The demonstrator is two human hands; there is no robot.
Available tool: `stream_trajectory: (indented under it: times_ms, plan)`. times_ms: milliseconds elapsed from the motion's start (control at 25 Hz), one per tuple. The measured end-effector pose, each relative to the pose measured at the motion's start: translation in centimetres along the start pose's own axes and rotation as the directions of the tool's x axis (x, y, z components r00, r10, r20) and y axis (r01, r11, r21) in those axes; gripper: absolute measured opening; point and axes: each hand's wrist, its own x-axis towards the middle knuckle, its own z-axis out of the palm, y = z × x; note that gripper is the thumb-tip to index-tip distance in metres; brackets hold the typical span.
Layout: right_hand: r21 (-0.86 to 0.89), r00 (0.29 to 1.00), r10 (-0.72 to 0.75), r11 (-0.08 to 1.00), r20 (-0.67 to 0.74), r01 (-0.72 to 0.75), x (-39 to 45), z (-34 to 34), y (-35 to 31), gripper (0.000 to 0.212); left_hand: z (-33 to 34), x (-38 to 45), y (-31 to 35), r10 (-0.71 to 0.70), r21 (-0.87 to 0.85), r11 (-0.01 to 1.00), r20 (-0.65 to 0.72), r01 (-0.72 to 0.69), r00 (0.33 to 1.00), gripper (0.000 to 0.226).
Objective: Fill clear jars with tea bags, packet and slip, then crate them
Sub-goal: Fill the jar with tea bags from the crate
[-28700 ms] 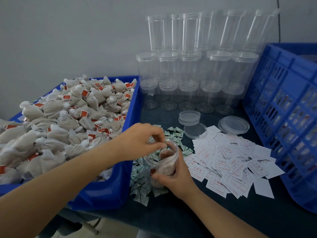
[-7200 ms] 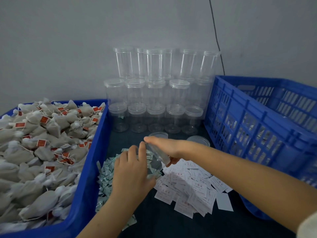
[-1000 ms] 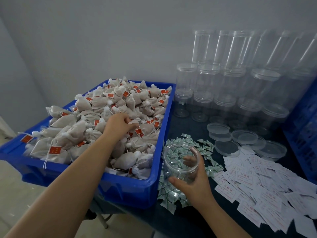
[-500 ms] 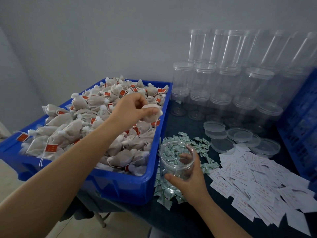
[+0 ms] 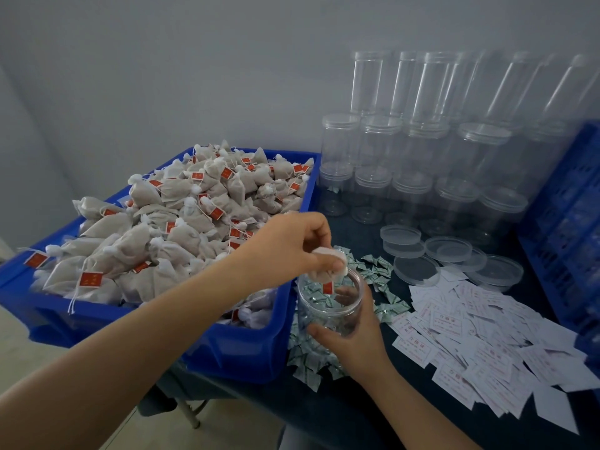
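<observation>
A clear open jar stands on the dark table beside the blue bin. My right hand grips the jar's lower side. My left hand hovers over the jar's mouth and pinches a beige tea bag, whose red tag hangs inside the jar. The bin on the left is heaped with tea bags. Small green-white packets lie behind and under the jar. White printed slips are spread to its right.
Stacked empty clear jars line the wall at the back. Loose clear lids lie in front of them. A blue slatted crate stands at the right edge. The table's front edge runs below the bin.
My left hand picked a tea bag out of the bin and carried it right, over the jar's mouth. My right hand kept its hold on the jar.
</observation>
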Motion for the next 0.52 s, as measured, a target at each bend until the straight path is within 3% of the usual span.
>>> stream_trajectory:
  times_ms: [120, 280, 400, 520]
  plan:
    - [0.029, 1.0, -0.026, 0.999, 0.008, 0.026, 0.1, 0.1, -0.1, 0.084, 1.2, 0.4, 0.0, 0.037, 0.245, 0.967, 0.114, -0.064, 0.993, 0.016]
    - [0.027, 1.0, -0.014, 1.0, -0.003, 0.014, 0.3, 0.2, 0.0, 0.085, 3.5, 2.0, 0.2, 0.005, 0.536, 0.824, 0.318, -0.184, 0.948, 0.012]
    - [0.023, 1.0, 0.002, 1.0, -0.008, -0.002, 0.3, 0.2, 0.3, 0.088, 5.0, 3.6, 0.5, -0.126, 0.61, 0.745, 0.527, -0.27, 0.841, 0.012]
    - [0.008, 1.0, 0.014, 1.0, -0.005, -0.014, 0.1, 0.1, 0.4, 0.093, 5.9, 4.6, 0.5, -0.223, 0.613, 0.751, 0.587, -0.247, 0.778, 0.011]
